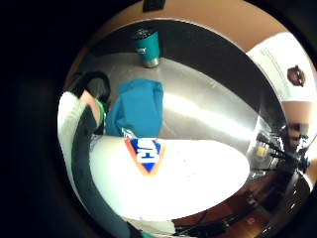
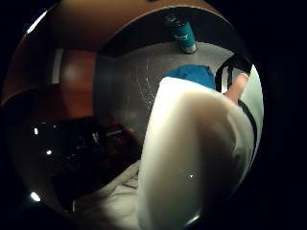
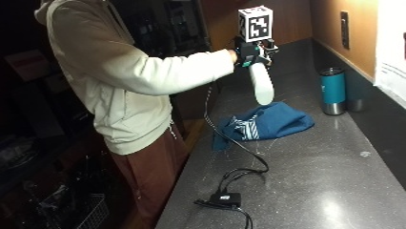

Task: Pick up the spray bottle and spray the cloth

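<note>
The right hand holds its fingers curled round the neck of the spray bottle, raised above the blue cloth. Aim the nozzle downward at the cloth before squeezing. The cloth lies on a dark countertop; a teal tumbler stands near the wall.

White spray bottle — above crumpled blue cloth

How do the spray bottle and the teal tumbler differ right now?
The spray bottle is white and held in the air by the gloved right hand, above the blue cloth; the teal tumbler stands upright on the dark counter near the wall, untouched. The bottle hangs tilted; the tumbler is vertical.
</note>
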A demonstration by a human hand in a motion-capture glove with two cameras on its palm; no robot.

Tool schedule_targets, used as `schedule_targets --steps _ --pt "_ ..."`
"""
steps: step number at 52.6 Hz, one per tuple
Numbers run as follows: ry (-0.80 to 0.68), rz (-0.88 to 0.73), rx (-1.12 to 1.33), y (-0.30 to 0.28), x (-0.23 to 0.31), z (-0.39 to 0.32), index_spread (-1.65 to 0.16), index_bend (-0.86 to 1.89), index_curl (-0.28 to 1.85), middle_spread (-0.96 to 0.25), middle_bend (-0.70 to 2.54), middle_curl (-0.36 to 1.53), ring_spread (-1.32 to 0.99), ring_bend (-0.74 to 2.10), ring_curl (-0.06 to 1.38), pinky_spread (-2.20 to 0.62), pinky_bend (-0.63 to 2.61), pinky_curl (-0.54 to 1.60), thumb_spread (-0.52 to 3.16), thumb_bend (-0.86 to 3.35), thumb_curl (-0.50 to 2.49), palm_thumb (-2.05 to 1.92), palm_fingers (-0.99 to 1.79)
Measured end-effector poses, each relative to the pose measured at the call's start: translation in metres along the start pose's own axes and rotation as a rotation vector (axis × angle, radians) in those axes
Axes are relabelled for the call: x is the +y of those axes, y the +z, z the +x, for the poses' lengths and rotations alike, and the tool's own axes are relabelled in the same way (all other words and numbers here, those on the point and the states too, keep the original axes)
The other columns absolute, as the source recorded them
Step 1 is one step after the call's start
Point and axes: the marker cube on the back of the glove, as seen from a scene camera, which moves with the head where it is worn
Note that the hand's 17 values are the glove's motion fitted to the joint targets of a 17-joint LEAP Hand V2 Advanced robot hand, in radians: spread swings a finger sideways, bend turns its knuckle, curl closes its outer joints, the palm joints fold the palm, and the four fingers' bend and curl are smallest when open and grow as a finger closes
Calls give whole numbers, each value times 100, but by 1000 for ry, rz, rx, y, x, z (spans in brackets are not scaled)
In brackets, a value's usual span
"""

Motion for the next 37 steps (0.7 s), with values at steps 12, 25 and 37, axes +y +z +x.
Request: schedule_targets --steps 12,25,37 --pt "-68 -52 192 11 0 -40 -21 36 53 -13 50 51 -19 50 47 -30 33 39 4 -3 73 103 133" --pt "-45 -92 319 34 -5 -70 -21 36 53 -13 51 52 -19 50 48 -30 32 40 3 -3 74 103 133" --pt "-23 -109 326 56 -8 -78 -21 36 53 -13 51 52 -19 50 48 -29 32 40 3 -3 74 103 133"
